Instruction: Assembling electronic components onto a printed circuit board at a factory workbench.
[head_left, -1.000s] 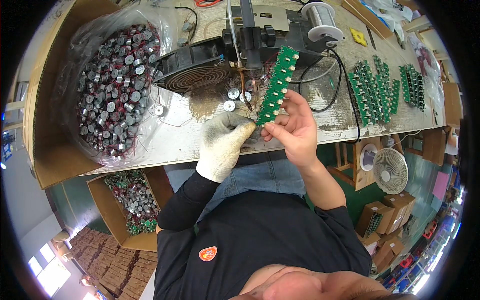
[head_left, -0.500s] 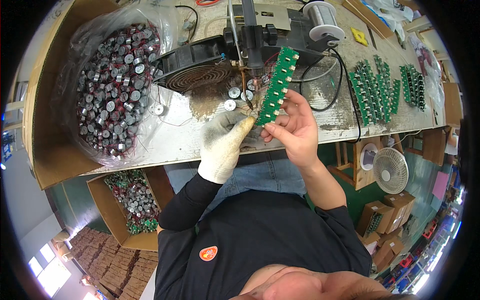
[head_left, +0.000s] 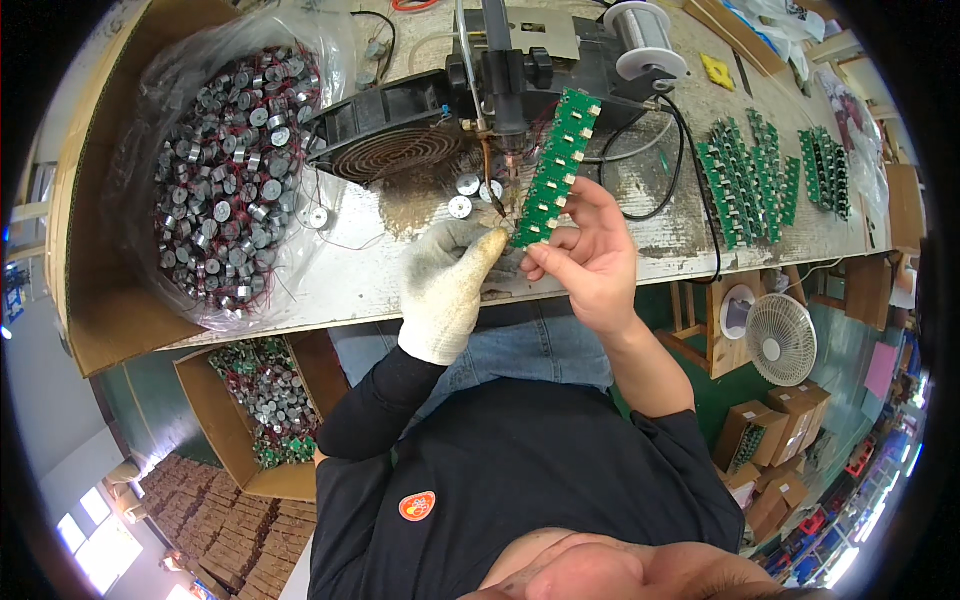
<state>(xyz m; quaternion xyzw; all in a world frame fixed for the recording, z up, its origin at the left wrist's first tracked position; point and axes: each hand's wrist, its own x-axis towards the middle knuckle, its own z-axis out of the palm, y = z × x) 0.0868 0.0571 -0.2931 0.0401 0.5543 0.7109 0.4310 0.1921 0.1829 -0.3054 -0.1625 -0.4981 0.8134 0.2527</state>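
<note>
A long green circuit board strip [head_left: 558, 168], with a row of small pale connectors, stands tilted above the bench edge. My bare right hand [head_left: 598, 262] pinches its lower end between thumb and fingers. Close beside that end is my left hand [head_left: 440, 292] in a white work glove, thumb pressed toward curled fingers. What lies inside the left grip is hidden. Just above the gloved thumb, a soldering iron tip [head_left: 497, 200] points down from a stand [head_left: 505, 85]. Several small round metal motors [head_left: 460, 208] lie on the bench next to the tip.
On the left, a cardboard box holds a clear bag full of wired motors [head_left: 230, 170]. A black fan [head_left: 395, 130] and a solder wire spool [head_left: 640, 45] flank the stand. Finished-looking board strips [head_left: 735, 185] lie to the right. Below left is a box of motors and boards [head_left: 265, 400].
The board strip has shifted very slightly up and to the right. Both hands keep nearly the same place and grip.
</note>
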